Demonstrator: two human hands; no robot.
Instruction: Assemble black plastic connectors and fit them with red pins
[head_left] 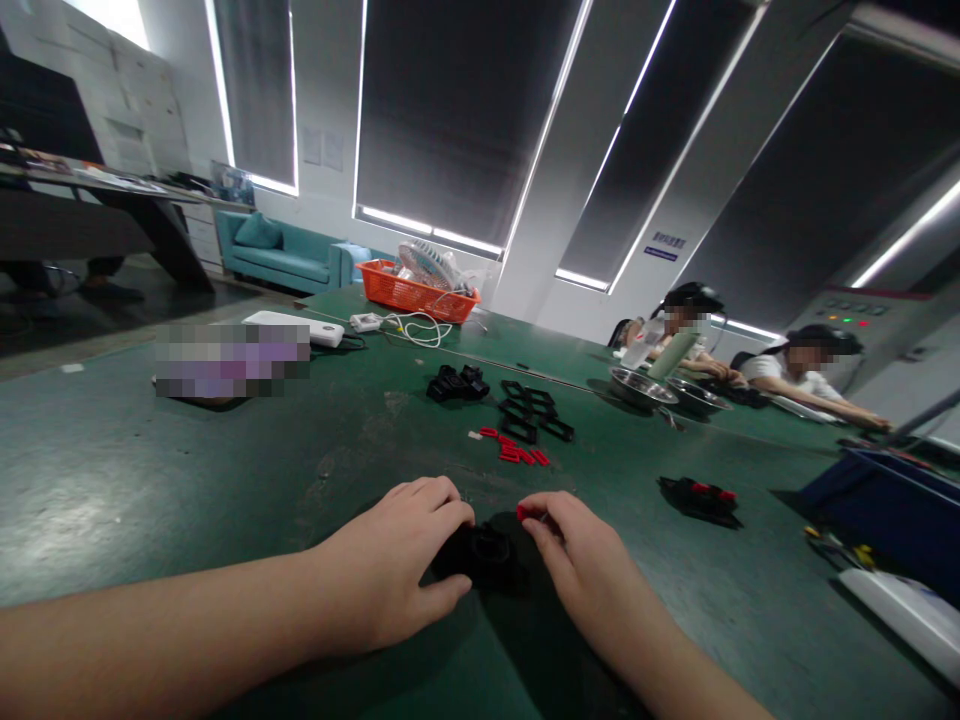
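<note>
A black plastic part [491, 548] with a raised opening lies on the green table in front of me. My left hand [397, 560] spans its left side, thumb and curled fingers on either side of it; their exact contact is hard to make out in the dark. To the right of the part, my right hand [581, 555] pinches a small red plastic piece [520, 512] between thumb and fingers. Beyond both hands are several loose red pieces [514, 453], several black rectangular frames [519, 428] and a cluster of black parts [456, 383].
A black assembly with red pieces [701, 500] lies at right, near a blue bin [885, 510]. Farther back are an orange basket [416, 297], a white cable [420, 328], a white device [300, 326] and metal bowls [641, 388]. Two people sit across at right.
</note>
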